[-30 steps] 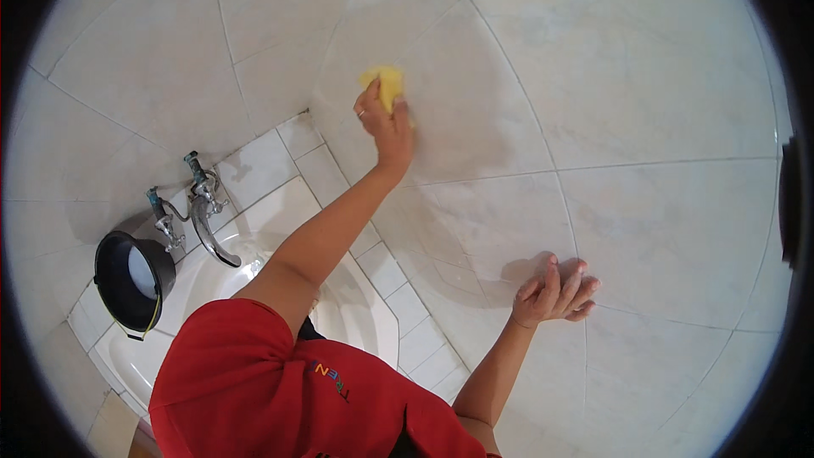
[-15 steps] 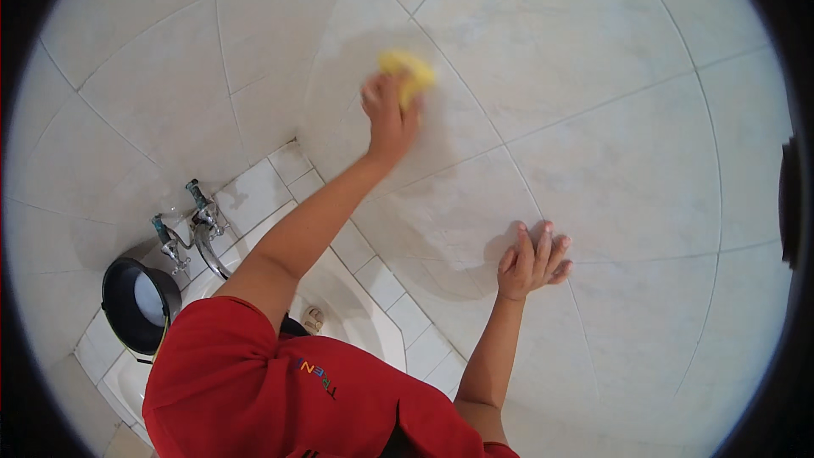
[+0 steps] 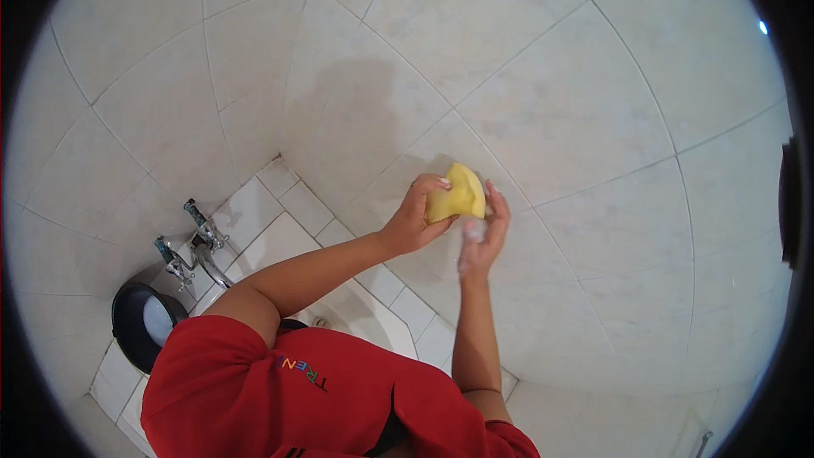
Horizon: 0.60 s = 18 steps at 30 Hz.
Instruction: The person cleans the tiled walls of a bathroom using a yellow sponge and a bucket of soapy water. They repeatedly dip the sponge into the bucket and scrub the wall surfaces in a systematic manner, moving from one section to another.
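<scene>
My left hand (image 3: 415,216) is closed around a yellow sponge (image 3: 456,193), thumb on its near face, in front of the tiled wall (image 3: 577,110). Just to the right of the sponge is my right hand (image 3: 483,242), its fingers stretched up along the sponge's right edge. A whitish blur, perhaps suds, covers the right thumb. Whether the right fingers press on the sponge is hard to make out, but they look apart and not wrapped round it.
A chrome tap with two greenish handles (image 3: 199,250) stands on the tiled ledge at the left. Beside it is a black bucket (image 3: 127,322) with whitish contents. A white bathtub (image 3: 386,326) lies below my arms, partly hidden by my red shirt.
My left hand has brought the sponge down and right from higher on the wall. My right hand has left the wall and moved up and left to the sponge.
</scene>
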Each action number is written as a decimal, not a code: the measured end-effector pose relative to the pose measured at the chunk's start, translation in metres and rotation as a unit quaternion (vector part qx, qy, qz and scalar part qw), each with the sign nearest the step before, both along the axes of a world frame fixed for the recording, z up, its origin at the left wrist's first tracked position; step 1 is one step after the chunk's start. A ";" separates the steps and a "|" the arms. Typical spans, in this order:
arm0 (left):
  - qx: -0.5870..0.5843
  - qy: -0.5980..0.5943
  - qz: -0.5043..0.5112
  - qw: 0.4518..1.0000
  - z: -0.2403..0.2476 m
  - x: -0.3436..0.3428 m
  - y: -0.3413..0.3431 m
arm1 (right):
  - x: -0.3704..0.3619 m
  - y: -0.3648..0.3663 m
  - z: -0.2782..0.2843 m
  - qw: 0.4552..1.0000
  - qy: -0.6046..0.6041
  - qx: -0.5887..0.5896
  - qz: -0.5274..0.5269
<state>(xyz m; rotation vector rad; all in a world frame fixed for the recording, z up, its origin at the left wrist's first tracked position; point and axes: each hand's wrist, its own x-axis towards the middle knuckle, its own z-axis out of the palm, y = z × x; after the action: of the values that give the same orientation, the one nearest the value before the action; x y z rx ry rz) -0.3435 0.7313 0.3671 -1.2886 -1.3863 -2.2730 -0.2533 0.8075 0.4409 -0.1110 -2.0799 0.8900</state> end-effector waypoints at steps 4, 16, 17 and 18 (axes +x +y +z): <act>-0.061 0.077 0.025 0.995 0.018 0.008 -0.018 | 0.007 -0.029 -0.006 0.969 0.001 -0.245 0.021; -0.153 -0.112 -0.153 0.970 0.015 0.028 -0.042 | 0.023 -0.016 -0.013 0.941 -0.007 -0.337 -0.013; -0.201 -0.093 -0.168 0.961 0.015 0.029 -0.047 | 0.026 -0.024 -0.019 0.950 -0.038 -0.311 -0.001; -0.247 -0.074 -0.183 0.949 0.017 0.031 -0.053 | 0.030 -0.026 -0.019 0.958 -0.064 -0.278 -0.011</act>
<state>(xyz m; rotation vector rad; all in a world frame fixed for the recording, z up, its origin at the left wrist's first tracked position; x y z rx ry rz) -0.3129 0.6782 0.3841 -1.6677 -2.0145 -2.3757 -0.2238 0.7817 0.4219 -0.4991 -1.8825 1.4657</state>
